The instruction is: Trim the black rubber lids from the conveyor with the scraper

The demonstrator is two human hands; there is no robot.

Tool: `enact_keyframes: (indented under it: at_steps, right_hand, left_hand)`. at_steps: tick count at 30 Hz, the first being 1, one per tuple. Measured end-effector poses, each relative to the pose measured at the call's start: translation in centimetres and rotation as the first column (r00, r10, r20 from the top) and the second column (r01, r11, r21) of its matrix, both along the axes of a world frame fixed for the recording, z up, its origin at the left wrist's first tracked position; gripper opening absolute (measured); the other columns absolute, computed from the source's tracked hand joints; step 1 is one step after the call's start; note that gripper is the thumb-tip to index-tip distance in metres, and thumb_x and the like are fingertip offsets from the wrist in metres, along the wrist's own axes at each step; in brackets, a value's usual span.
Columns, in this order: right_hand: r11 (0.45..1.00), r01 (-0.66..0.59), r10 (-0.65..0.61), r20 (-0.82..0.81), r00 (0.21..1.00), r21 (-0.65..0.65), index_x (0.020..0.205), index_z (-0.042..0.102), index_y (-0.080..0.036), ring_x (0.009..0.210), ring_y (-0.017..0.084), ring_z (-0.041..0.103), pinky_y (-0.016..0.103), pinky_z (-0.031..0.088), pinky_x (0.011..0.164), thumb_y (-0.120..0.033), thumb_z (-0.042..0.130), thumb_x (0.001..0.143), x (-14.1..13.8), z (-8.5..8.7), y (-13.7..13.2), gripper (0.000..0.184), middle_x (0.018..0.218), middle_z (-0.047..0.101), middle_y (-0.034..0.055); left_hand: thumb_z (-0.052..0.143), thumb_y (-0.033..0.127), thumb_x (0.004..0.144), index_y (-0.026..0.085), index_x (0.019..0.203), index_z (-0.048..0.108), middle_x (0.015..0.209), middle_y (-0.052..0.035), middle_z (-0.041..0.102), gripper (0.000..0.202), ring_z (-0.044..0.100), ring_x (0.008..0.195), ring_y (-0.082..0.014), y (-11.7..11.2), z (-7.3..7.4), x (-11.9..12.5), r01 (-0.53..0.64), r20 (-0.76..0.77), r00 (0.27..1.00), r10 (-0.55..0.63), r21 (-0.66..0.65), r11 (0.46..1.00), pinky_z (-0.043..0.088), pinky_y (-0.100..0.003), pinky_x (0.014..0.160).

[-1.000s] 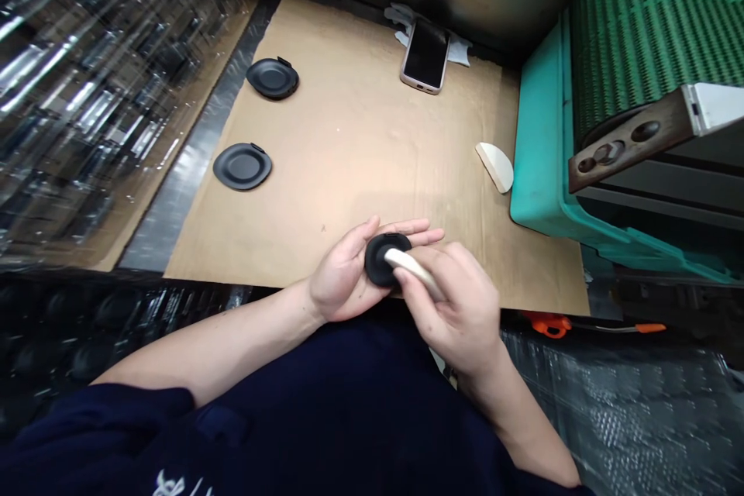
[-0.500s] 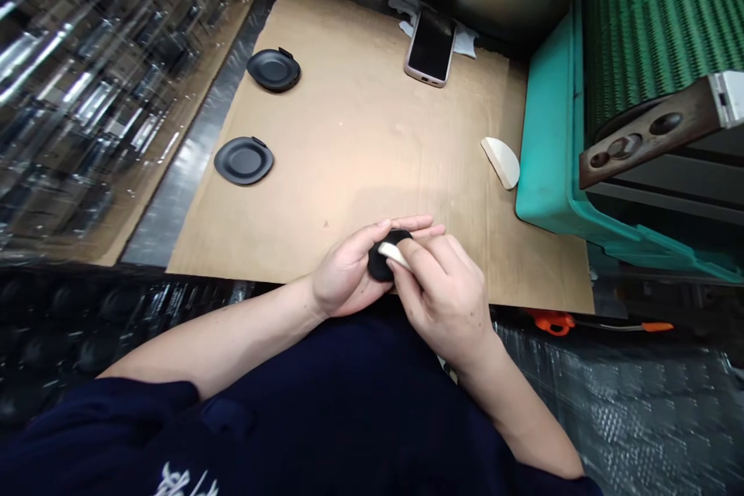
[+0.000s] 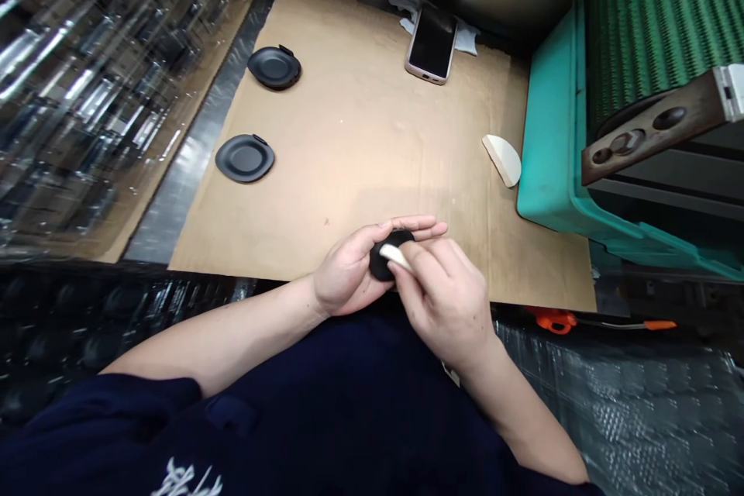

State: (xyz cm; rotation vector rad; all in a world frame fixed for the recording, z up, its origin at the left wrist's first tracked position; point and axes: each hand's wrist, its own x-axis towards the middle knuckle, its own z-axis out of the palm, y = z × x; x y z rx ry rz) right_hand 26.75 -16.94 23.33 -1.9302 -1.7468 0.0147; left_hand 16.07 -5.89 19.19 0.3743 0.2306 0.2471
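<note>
Head view is showing a wide cardboard sheet [image 3: 360, 139] covering the worktop, with a teal crate [image 3: 546, 163] sitting against its right edge. Over the sheet's near edge the person's left hand [image 3: 347, 273] and right hand [image 3: 446, 301] are meeting in front of the dark-clothed torso. A phone [image 3: 431, 45] is lying face up at the sheet's far edge, partly on a white cloth [image 3: 407, 4]. Two loose black lids are resting on the sheet's left side, well apart from the hands: the near lid [image 3: 245, 158] and the far lid [image 3: 274, 67]. A white half-round piece [image 3: 503, 159] is lying just beside the crate. An orange-handled tool [image 3: 552, 319] is lying off the sheet, beyond its near right corner. The left hand's grip is cupping a round black cap [image 3: 380, 270], palm up with fingers curling around its rim, so the cap is sitting in that palm above the sheet's near edge. The right hand's grip is pinching a small white pad [image 3: 394, 255] and pressing its tip onto the cap's upper face.
</note>
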Motion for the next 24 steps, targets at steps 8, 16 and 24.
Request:
enact_keyframes:
  at_steps: [8, 16, 24]
  right_hand:
    - [0.994, -0.05, 0.05, -0.003, 0.999, -0.098, 0.098, 0.067, -0.016, 0.076, 0.019, 0.054, 0.033, 0.046, 0.068, -0.02, 0.053, 0.1, 0.0, 0.2, -0.5, 0.015, 0.081, 0.06, 0.0048]
    - [0.98, 0.184, -0.176, -0.093, 0.98, 0.082, 0.11, 0.069, -0.019, 0.081, 0.019, 0.061, 0.035, 0.052, 0.073, -0.02, 0.063, 0.096, 1.5, -0.2, -0.9, 0.015, 0.091, 0.067, 0.0055]
    - [0.984, 0.164, -0.155, -0.126, 0.98, 0.065, 0.111, 0.068, -0.021, 0.082, 0.019, 0.063, 0.034, 0.053, 0.074, -0.016, 0.068, 0.092, 1.7, 0.3, -2.6, 0.02, 0.094, 0.068, 0.0046]
  left_hand:
    - [0.039, 0.034, 0.102, 0.008, 0.135, 0.063, 0.147, -0.0191, 0.057, 0.048, 0.045, 0.145, -0.034, 0.0, 0.0, -0.1, -0.039, 0.044, 0.998, 0.039, -0.001, 0.999, 0.025, -0.049, 0.124]
    - [0.031, 0.054, 0.105, 0.011, 0.139, 0.061, 0.154, -0.0176, 0.051, 0.062, 0.039, 0.149, -0.0337, 0.3, 0.5, -0.1, -0.016, 0.008, 1.0, 0.017, -0.03, 0.999, 0.028, -0.047, 0.122]
    - [0.033, 0.05, 0.104, 0.009, 0.14, 0.06, 0.153, -0.0181, 0.052, 0.061, 0.039, 0.149, -0.0353, 0.1, 0.6, -0.1, -0.031, 0.121, 0.992, 0.023, 0.07, 0.997, 0.026, -0.049, 0.125]
